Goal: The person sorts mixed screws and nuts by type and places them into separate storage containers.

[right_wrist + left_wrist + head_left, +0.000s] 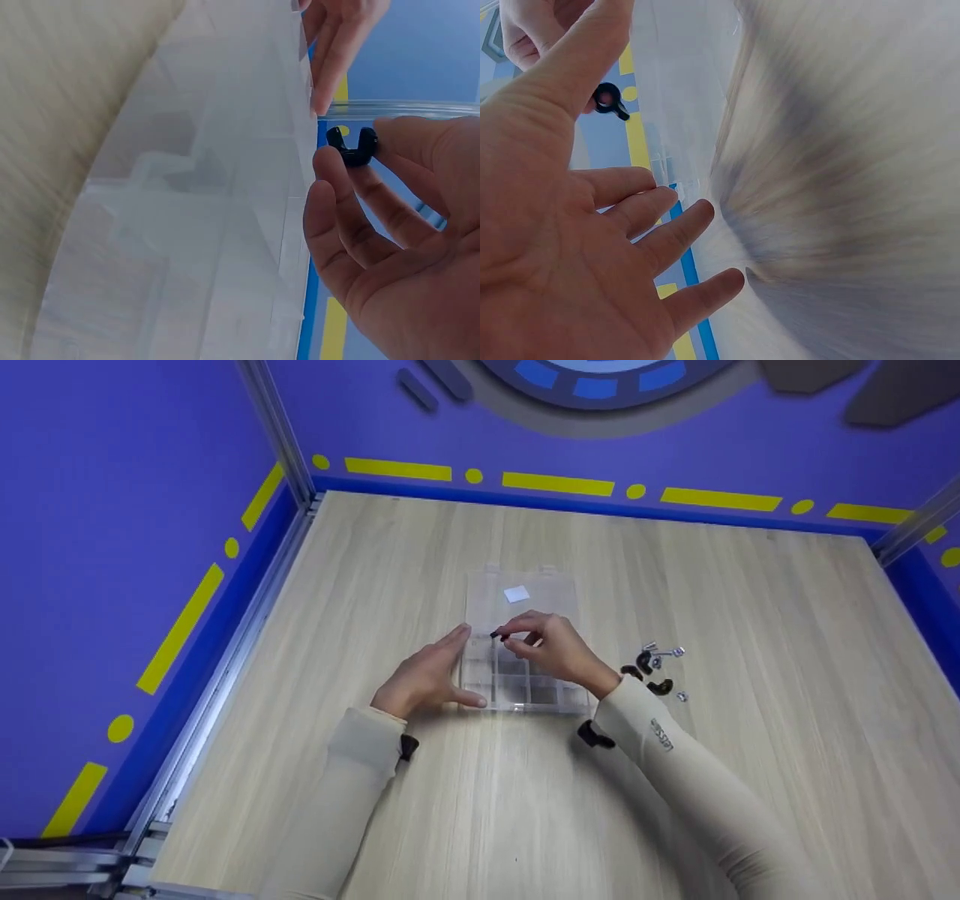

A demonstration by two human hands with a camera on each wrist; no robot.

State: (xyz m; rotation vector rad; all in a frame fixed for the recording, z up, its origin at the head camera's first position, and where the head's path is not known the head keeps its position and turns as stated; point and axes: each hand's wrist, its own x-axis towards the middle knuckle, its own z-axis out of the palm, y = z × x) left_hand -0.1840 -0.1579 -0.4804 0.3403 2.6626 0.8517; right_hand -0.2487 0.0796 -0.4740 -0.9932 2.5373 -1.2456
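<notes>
A clear plastic compartment box point(517, 708) lies on the table with its lid point(551, 589) folded back. My right hand point(559, 649) is above the compartments and pinches a small black U-shaped piece point(354, 156) between thumb and fingertips. In the left wrist view that black piece point(609, 97) shows a ring-like end. My left hand point(424, 673) is at the box's left side, thumb spread towards the front corner; its fingers point(679, 232) are extended and hold nothing. Whether any compartment contains parts cannot be made out.
Right of the box lie several black curved pieces point(660, 687) and several shiny metal screws or nuts point(679, 652). A white label point(517, 594) is on the lid. Blue panels point(562, 450) stand behind and left of the wooden table point(750, 660).
</notes>
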